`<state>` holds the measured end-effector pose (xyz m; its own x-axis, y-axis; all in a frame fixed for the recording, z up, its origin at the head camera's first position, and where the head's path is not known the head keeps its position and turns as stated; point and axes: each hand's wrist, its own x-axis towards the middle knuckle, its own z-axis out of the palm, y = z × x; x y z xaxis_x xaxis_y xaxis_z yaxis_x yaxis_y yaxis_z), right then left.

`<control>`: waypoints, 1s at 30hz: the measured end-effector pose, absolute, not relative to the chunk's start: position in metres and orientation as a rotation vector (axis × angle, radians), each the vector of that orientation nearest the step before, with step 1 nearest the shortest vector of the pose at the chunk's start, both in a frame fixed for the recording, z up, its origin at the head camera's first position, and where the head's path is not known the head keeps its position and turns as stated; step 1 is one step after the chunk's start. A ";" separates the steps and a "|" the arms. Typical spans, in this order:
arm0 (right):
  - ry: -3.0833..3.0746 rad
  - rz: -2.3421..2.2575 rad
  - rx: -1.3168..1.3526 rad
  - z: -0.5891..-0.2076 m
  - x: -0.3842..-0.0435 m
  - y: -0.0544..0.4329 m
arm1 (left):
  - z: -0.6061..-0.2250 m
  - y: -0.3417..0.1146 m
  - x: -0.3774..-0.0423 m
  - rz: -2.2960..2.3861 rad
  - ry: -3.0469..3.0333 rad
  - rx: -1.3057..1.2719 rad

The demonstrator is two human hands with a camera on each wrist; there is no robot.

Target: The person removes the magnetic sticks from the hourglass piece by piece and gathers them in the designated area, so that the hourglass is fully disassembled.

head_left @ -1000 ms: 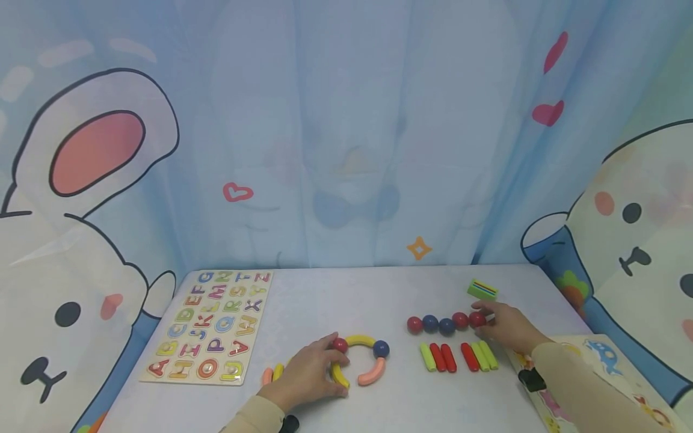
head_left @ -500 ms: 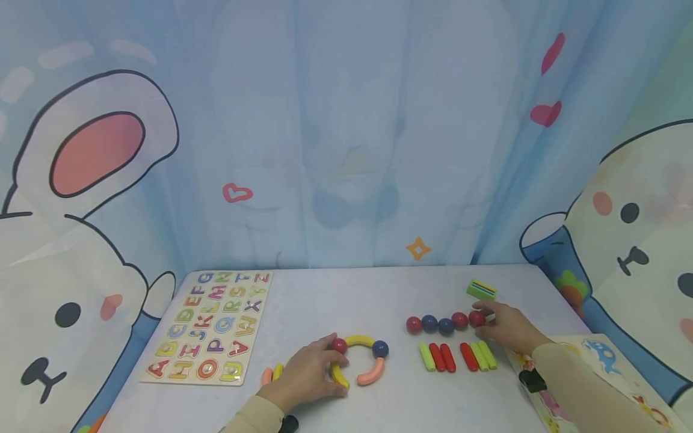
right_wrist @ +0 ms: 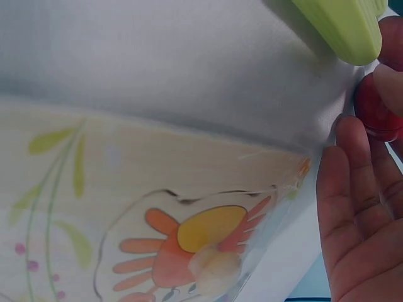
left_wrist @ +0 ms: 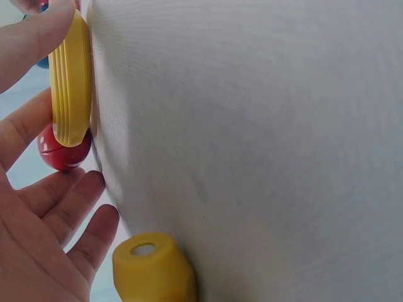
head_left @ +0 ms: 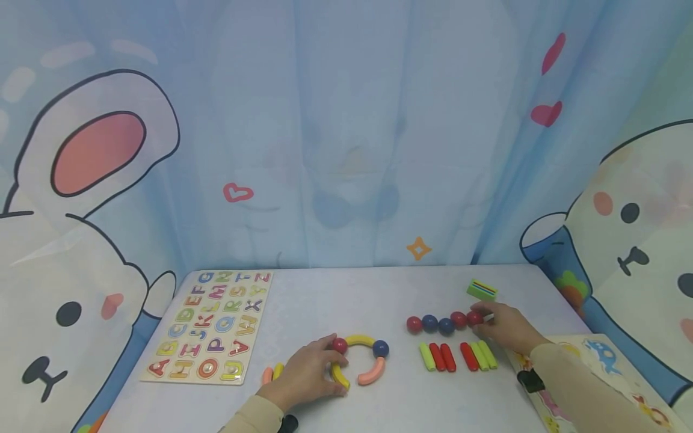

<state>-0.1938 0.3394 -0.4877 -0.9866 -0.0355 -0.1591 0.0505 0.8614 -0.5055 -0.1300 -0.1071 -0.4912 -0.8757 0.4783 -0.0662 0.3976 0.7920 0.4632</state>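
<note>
In the head view my left hand (head_left: 305, 370) holds a yellow curved stick (head_left: 339, 376) between thumb and fingers, beside a red ball (head_left: 340, 345). These form an incomplete ring with another yellow curved stick (head_left: 360, 341), a blue ball (head_left: 381, 349) and a pink curved stick (head_left: 371, 372). The left wrist view shows the thumb on the held yellow stick (left_wrist: 70, 82). Farther right, my right hand (head_left: 509, 328) pinches the red end ball (head_left: 474, 317) of a row of red and blue balls (head_left: 430, 323); the right wrist view also shows this red ball (right_wrist: 376, 108).
Straight red sticks (head_left: 440, 357) and light green sticks (head_left: 483, 355) lie below the ball row. A green striped block (head_left: 482, 290) sits behind. An alphabet board (head_left: 208, 331) is at left, a picture board (head_left: 601, 367) under the right forearm. Pink and yellow pieces (head_left: 278, 371) lie partly behind the left hand.
My right hand has shifted the red end ball and the red ball beside it slightly left along the row. The left hand stays where it was.
</note>
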 end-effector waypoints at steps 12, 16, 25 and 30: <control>2.862 -0.787 0.033 -0.486 -0.194 0.341 | -0.490 -0.105 -0.130 0.672 2.791 0.686; 2.862 -0.785 0.038 -0.484 -0.192 0.341 | -0.491 -0.105 -0.130 0.670 2.791 0.689; 3.022 -0.756 -0.061 -0.460 -0.180 0.335 | -0.492 -0.106 -0.130 0.654 2.789 0.702; 3.034 -0.833 -0.231 -0.434 -0.168 0.278 | -0.491 -0.108 -0.129 0.597 2.826 0.700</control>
